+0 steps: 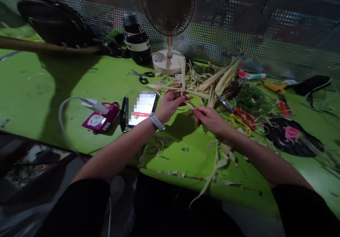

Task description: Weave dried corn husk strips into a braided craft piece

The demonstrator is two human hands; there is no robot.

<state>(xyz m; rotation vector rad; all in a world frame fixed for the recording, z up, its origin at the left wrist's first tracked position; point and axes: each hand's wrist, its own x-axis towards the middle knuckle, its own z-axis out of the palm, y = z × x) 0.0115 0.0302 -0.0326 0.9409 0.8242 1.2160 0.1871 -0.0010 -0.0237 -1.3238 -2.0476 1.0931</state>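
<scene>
Pale dried leaf strips, like corn husk [182, 74], cross each other at my left hand [171, 102], whose fingers are closed around the crossing. One strip stands upright there and others reach out sideways. My right hand [205, 117] pinches the lower end of a strip [189, 105] that runs down from my left hand. A heap of dried husks [221, 79] lies just beyond my hands on the right. Red-handled scissors [243, 116] rest beside the heap, near my right forearm.
A phone [143, 107] and a purple power adapter [101, 118] lie left. Behind stand a fan [167, 61] and a dark bottle [136, 45], with black scissors [143, 75] in front. A yellow glue gun [275, 87] and a pink flower [292, 133] are right.
</scene>
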